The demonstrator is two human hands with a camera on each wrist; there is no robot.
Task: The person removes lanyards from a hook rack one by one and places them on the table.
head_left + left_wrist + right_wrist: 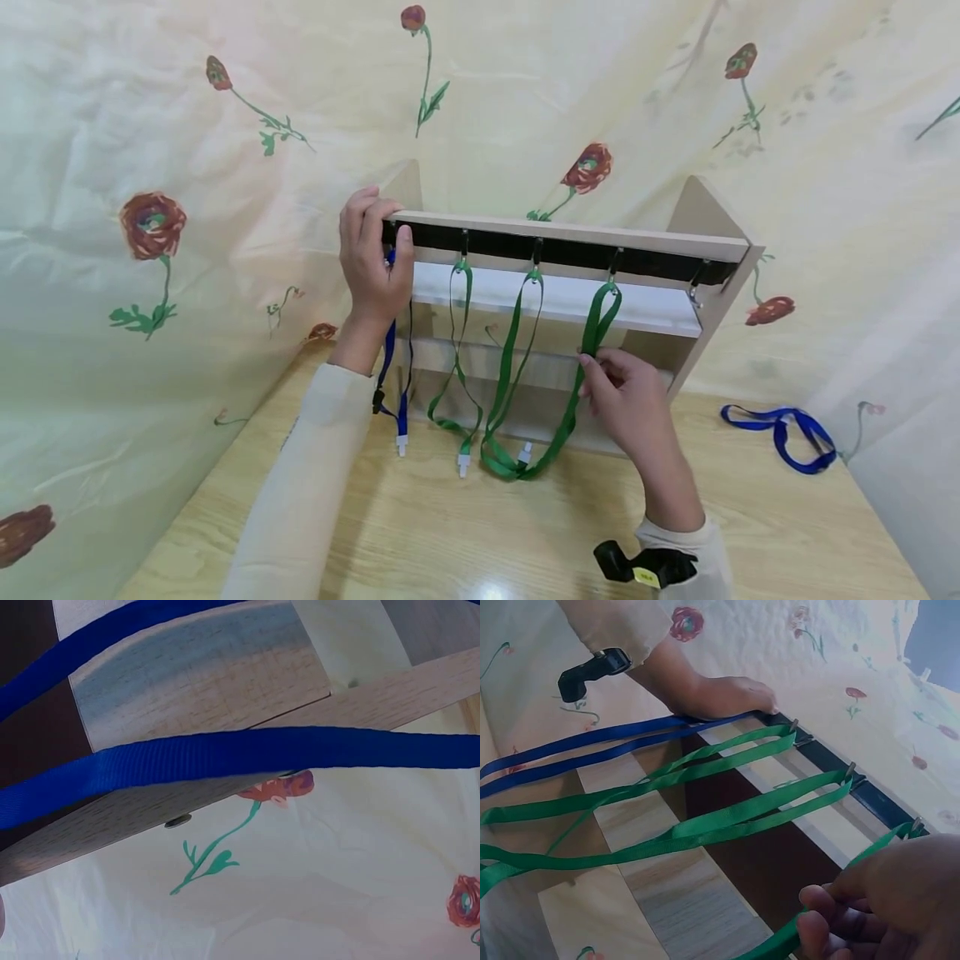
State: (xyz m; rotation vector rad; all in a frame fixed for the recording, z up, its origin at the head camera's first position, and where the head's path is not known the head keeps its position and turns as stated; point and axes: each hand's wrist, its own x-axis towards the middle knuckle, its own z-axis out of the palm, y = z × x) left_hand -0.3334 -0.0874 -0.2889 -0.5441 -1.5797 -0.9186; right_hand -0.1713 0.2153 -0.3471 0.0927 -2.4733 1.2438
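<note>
My left hand (375, 258) grips the left end of the wooden rack's top rail (570, 232), fingers over the top and thumb down the front. Beside it a blue lanyard (389, 354) hangs with a white clip at its lower end. Two green lanyards (467, 292) (507, 358) hang from hooks further right. My right hand (630, 396) pinches another green lanyard (597, 321), which loops through the fourth hook (617, 265). Its lower part curves left and meets the neighbouring lanyard; which strap ends where I cannot tell. Fingertips hide part of the strap.
The rightmost hook (696, 287) carries no lanyard. A loose blue lanyard (806, 429) lies on the wooden table (465, 533), right of the rack. A flower-patterned cloth (495, 108) stands behind and on both sides. A white shelf (555, 298) sits under the rail.
</note>
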